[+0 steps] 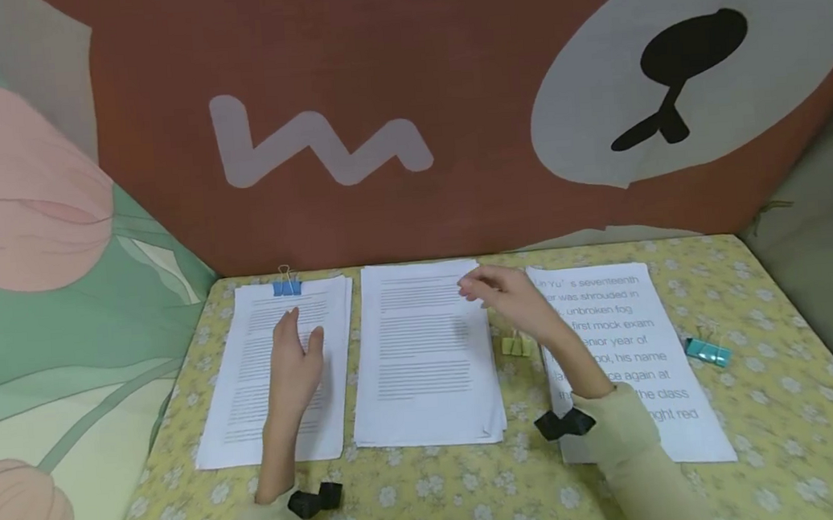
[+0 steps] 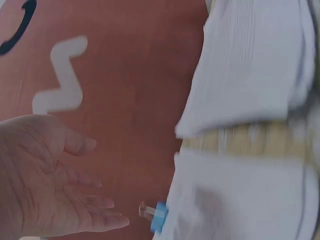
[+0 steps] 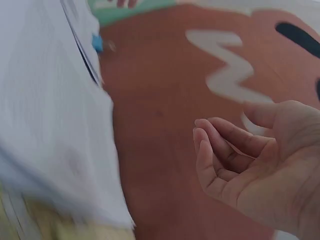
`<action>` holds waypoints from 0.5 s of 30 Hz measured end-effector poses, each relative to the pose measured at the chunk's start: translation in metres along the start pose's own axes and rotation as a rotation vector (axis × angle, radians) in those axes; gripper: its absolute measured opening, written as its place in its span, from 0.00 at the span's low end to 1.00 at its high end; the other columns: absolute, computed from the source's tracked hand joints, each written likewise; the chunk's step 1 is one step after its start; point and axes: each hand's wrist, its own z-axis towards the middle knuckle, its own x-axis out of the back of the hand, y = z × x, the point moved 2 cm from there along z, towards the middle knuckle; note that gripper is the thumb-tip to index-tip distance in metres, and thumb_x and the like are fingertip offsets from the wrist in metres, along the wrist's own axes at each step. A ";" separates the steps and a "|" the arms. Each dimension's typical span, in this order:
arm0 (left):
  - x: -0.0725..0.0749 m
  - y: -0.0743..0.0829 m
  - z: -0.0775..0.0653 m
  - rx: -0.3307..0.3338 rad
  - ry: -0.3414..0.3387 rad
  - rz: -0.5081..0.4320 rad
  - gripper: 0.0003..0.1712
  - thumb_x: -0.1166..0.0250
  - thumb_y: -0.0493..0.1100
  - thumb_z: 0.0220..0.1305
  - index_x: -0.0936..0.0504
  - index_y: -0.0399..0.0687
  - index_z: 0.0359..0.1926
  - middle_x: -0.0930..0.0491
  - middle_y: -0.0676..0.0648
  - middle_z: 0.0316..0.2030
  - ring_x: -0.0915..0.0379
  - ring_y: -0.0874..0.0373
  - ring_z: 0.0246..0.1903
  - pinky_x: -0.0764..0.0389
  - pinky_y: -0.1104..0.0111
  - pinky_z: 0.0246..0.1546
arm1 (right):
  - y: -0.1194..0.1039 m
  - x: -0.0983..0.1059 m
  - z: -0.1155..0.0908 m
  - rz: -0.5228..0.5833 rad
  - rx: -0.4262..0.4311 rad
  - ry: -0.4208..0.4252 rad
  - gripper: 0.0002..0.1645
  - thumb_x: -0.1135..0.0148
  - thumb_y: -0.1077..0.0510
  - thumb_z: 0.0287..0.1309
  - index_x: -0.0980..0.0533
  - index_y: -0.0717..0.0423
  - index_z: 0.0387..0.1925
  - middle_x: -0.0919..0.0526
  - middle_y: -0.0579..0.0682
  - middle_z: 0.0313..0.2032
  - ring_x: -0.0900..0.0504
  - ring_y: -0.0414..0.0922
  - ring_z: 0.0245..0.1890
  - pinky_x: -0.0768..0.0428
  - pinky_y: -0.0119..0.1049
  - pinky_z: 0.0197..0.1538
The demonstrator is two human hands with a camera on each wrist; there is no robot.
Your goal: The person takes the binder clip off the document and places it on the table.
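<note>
Three stacks of printed paper lie side by side. A blue binder clip (image 1: 287,287) sits on the top edge of the left stack (image 1: 246,417). My left hand (image 1: 296,365) hovers over that stack with fingers extended, holding nothing; its palm and spread thumb show in the left wrist view. Over the upper right corner of the middle stack (image 1: 427,412) is my right hand (image 1: 509,298), fingers loosely bent and nothing between them. The right stack (image 1: 606,279), in large print, lies partly under my right forearm. Below the right hand, a yellow binder clip (image 1: 516,346) rests on the cloth.
A teal binder clip (image 1: 708,351) lies to the right of the right stack. Yellow flowered cloth (image 1: 433,492) covers the table. Behind its far edge rises a brown printed backdrop (image 1: 483,175), with a green flowered panel (image 1: 44,334) on the left.
</note>
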 end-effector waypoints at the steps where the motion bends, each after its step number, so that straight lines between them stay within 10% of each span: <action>1: 0.004 -0.005 0.000 0.011 0.003 0.007 0.36 0.51 0.45 0.81 0.49 0.27 0.78 0.53 0.25 0.77 0.59 0.31 0.78 0.52 0.42 0.76 | -0.002 -0.011 0.004 0.015 0.009 -0.012 0.20 0.44 0.51 0.79 0.19 0.64 0.55 0.13 0.58 0.47 0.15 0.55 0.49 0.17 0.57 0.52; 15: 0.056 -0.076 -0.004 0.273 0.057 0.091 0.37 0.55 0.45 0.81 0.51 0.24 0.78 0.52 0.21 0.75 0.54 0.24 0.74 0.47 0.37 0.72 | -0.018 -0.154 0.033 0.295 -0.170 -0.090 0.17 0.43 0.59 0.76 0.22 0.72 0.53 0.15 0.68 0.46 0.10 0.53 0.37 0.12 0.38 0.38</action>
